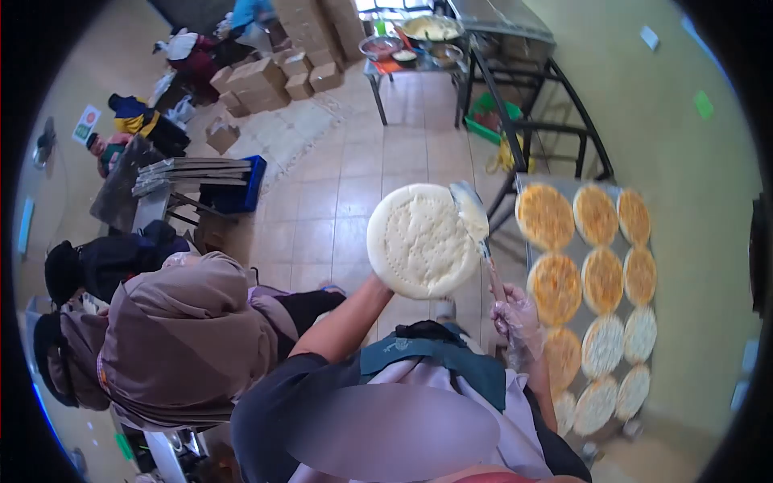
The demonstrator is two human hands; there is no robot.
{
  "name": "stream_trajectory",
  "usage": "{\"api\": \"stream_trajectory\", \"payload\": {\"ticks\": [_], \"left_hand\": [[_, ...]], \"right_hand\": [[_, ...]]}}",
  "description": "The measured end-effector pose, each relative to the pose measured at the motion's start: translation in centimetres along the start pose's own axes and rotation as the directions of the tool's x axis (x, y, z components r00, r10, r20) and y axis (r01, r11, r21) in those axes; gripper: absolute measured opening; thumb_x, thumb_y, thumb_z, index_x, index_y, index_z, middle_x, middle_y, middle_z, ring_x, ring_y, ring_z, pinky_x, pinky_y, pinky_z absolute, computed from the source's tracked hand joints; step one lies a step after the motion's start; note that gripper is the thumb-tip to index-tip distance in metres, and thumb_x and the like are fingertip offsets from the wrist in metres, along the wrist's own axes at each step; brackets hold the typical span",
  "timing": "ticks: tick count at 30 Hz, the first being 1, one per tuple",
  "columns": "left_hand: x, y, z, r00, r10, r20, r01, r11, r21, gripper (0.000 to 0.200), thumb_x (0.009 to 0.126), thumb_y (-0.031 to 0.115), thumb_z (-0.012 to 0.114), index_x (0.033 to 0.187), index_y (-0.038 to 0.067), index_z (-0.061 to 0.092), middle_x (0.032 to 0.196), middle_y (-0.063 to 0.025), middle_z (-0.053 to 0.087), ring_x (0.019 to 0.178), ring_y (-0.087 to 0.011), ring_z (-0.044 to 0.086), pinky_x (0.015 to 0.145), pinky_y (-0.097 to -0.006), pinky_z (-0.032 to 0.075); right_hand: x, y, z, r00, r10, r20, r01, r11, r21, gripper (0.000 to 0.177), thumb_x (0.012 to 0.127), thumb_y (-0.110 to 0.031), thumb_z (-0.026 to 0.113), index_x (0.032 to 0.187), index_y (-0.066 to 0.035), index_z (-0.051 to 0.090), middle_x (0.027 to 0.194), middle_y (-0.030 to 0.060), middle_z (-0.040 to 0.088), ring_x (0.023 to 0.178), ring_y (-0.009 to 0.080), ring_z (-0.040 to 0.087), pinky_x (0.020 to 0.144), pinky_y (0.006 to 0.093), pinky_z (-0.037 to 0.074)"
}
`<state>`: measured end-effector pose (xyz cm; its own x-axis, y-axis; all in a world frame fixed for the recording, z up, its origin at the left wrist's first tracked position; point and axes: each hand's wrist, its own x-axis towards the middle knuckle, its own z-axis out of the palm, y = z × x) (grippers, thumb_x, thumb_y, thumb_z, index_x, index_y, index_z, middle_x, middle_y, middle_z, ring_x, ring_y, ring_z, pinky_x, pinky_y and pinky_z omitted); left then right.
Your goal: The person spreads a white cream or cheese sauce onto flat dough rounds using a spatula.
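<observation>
A round pale flatbread [419, 237] with a dimpled top rests on my left hand, which is hidden beneath it; only the bare forearm shows below. Gloved in clear plastic, my right hand [518, 320] is closed around the handle of a spatula [471, 211]. The spatula's blade carries a white creamy spread and lies at the bread's upper right edge. To the right, a metal tray [573, 187] bears several round breads, some topped orange [555, 287], others white [603, 346].
People in brown [181, 338] and dark clothes stand close on the left. Ahead is a small table [372, 68] with bowls, beside a black metal frame [555, 125] and a green crate [485, 118]. Cardboard boxes [258, 84] and a blue crate [256, 187] are farther left.
</observation>
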<state>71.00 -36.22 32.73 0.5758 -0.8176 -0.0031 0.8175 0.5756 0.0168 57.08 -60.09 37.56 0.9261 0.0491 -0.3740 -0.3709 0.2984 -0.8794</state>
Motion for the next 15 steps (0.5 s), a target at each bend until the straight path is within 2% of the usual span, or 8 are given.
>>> {"api": "stream_trajectory", "payload": {"ticks": [2, 3, 7, 9, 10, 11, 13, 15], "left_hand": [[2.5, 2.2, 0.2, 0.999, 0.04, 0.0, -0.04, 0.999, 0.031, 0.05, 0.095, 0.038, 0.038, 0.137, 0.011, 0.039, 0.138, -0.0098, 0.042, 0.124, -0.0259, 0.043, 0.106, -0.0435, 0.032], [-0.2, -2.9, -1.1, 0.997, 0.056, 0.049, -0.06, 0.994, 0.089, 0.05, 0.095, 0.037, 0.038, 0.137, 0.011, 0.039, 0.138, -0.0099, 0.042, 0.124, -0.0259, 0.043, 0.106, -0.0435, 0.032], [2.1, 0.1, -3.2, 0.988, 0.153, -0.023, -0.15, 0.983, 0.102, 0.049, 0.095, 0.037, 0.038, 0.137, 0.011, 0.039, 0.138, -0.01, 0.042, 0.124, -0.026, 0.043, 0.106, -0.0435, 0.032], [3.7, 0.6, -4.9, 0.976, 0.214, -0.033, -0.211, 0.974, 0.079, 0.049, 0.095, 0.037, 0.038, 0.137, 0.011, 0.039, 0.138, -0.0101, 0.042, 0.124, -0.0261, 0.043, 0.106, -0.0435, 0.032], [3.7, 0.3, -5.8, 0.969, 0.247, -0.027, -0.244, 0.967, 0.076, 0.049, 0.095, 0.037, 0.038, 0.137, 0.011, 0.039, 0.138, -0.0101, 0.042, 0.125, -0.0261, 0.043, 0.106, -0.0435, 0.032], [3.7, 0.1, -6.3, 0.957, 0.29, -0.009, -0.288, 0.954, 0.087, 0.049, 0.095, 0.037, 0.038, 0.137, 0.011, 0.039, 0.138, -0.0101, 0.042, 0.125, -0.0261, 0.043, 0.106, -0.0435, 0.032], [4.0, -0.5, -7.9, 0.893, 0.448, 0.035, -0.449, 0.884, 0.133, 0.049, 0.095, 0.036, 0.038, 0.137, 0.011, 0.039, 0.139, -0.0102, 0.042, 0.125, -0.0262, 0.043, 0.106, -0.0435, 0.032], [4.7, -0.4, -9.8, 0.792, 0.608, 0.055, -0.607, 0.776, 0.168, 0.049, 0.095, 0.036, 0.038, 0.137, 0.01, 0.039, 0.139, -0.0103, 0.042, 0.125, -0.0262, 0.043, 0.106, -0.0435, 0.031]], "right_hand": [[4.6, -2.6, -0.3, 0.998, 0.027, 0.061, -0.028, 0.999, 0.019, 0.026, 0.084, -0.004, 0.054, 0.11, -0.004, 0.051, 0.066, 0.0022, 0.055, 0.04, 0.0045, 0.043, 0.036, 0.0163, 0.033], [0.7, 0.3, -2.0, 0.998, -0.006, 0.064, 0.006, 1.0, 0.003, 0.025, 0.084, -0.005, 0.055, 0.109, -0.006, 0.052, 0.065, 0.002, 0.055, 0.039, 0.0038, 0.043, 0.036, 0.0161, 0.033], [10.4, -3.3, -4.4, 0.985, -0.037, 0.169, 0.048, 0.997, -0.062, 0.023, 0.085, -0.007, 0.054, 0.108, -0.005, 0.053, 0.065, 0.0008, 0.054, 0.04, 0.0034, 0.041, 0.036, 0.0158, 0.032], [14.1, -4.4, -5.9, 0.96, -0.17, 0.223, 0.16, 0.985, 0.063, 0.025, 0.084, -0.011, 0.057, 0.108, -0.003, 0.053, 0.066, 0.0001, 0.053, 0.04, 0.0036, 0.039, 0.036, 0.016, 0.031], [15.1, -4.4, -6.9, 0.953, -0.163, 0.254, 0.155, 0.987, 0.051, 0.025, 0.084, -0.011, 0.057, 0.108, -0.003, 0.053, 0.066, 0.0001, 0.053, 0.04, 0.0036, 0.039, 0.036, 0.016, 0.031], [15.7, -4.4, -7.3, 0.964, -0.183, 0.194, 0.167, 0.982, 0.093, 0.028, 0.084, -0.013, 0.058, 0.109, -0.003, 0.053, 0.066, -0.0002, 0.052, 0.04, 0.0037, 0.039, 0.036, 0.0162, 0.031], [17.8, -4.1, -6.8, 0.975, -0.176, 0.136, 0.169, 0.984, 0.062, 0.036, 0.082, -0.018, 0.06, 0.112, -0.002, 0.051, 0.066, -0.0003, 0.051, 0.042, 0.0045, 0.04, 0.037, 0.0165, 0.032], [19.6, -2.8, -7.9, 0.962, -0.146, 0.23, 0.129, 0.988, 0.09, 0.036, 0.082, -0.017, 0.059, 0.114, -0.002, 0.05, 0.067, -0.0004, 0.052, 0.044, 0.0049, 0.042, 0.039, 0.0162, 0.034]]}}
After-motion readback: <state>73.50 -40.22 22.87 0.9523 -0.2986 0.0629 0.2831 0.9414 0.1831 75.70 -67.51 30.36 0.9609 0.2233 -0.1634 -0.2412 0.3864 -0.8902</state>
